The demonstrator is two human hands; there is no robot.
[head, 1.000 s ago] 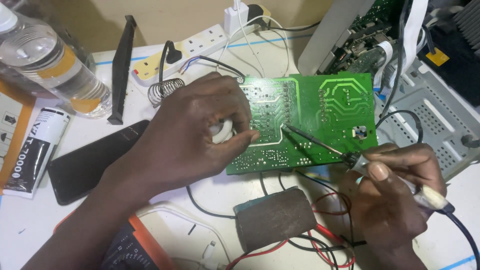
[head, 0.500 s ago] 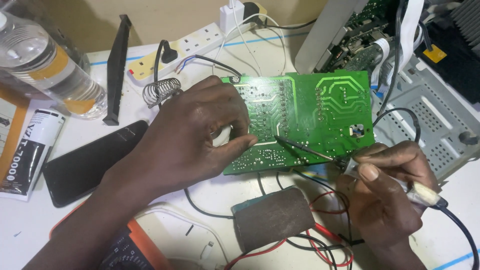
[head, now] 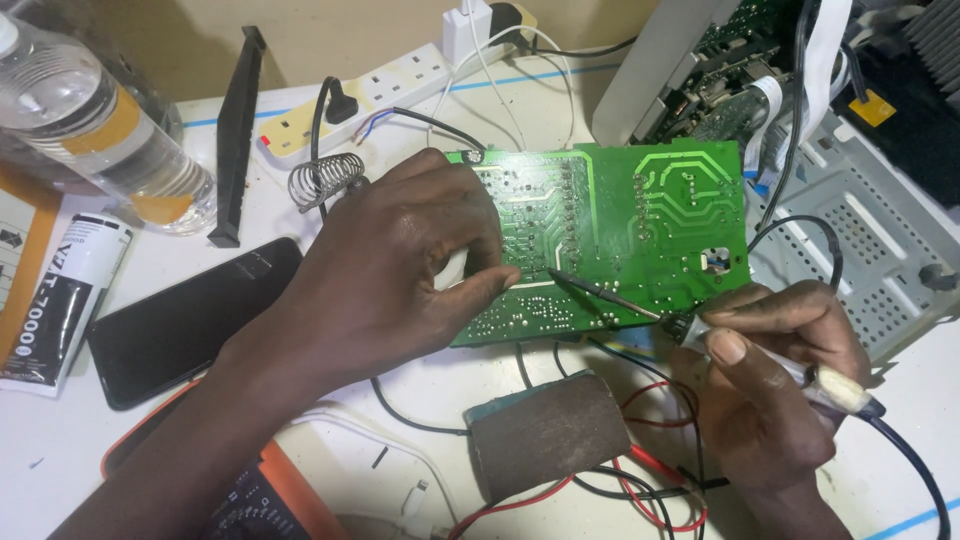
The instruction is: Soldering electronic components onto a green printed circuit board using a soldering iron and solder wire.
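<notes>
Two hands working over a white tabletop (head: 60, 440), head view only. Left hand (head: 400, 270) is lying on the left end of a green circuit board (head: 640, 230), fingers curled and pinching at the board's lower edge; what sits between the fingertips cannot be told. Board is lying flat, solder side up, around the middle of the tabletop. Right hand (head: 780, 390) is closing around a soldering iron (head: 700, 330) near the front right edge, gripping it like a pen, dark tip resting on the board just beside the left fingertips. Brown sponge block (head: 548, 432) is sitting just below the board, among red and black wires. Black phone (head: 185, 320) is lying toward the left edge, plastic bottle (head: 95, 125) at the far left corner, white power strip (head: 370, 90) along the far edge, coiled iron stand (head: 322, 180) beside it.
</notes>
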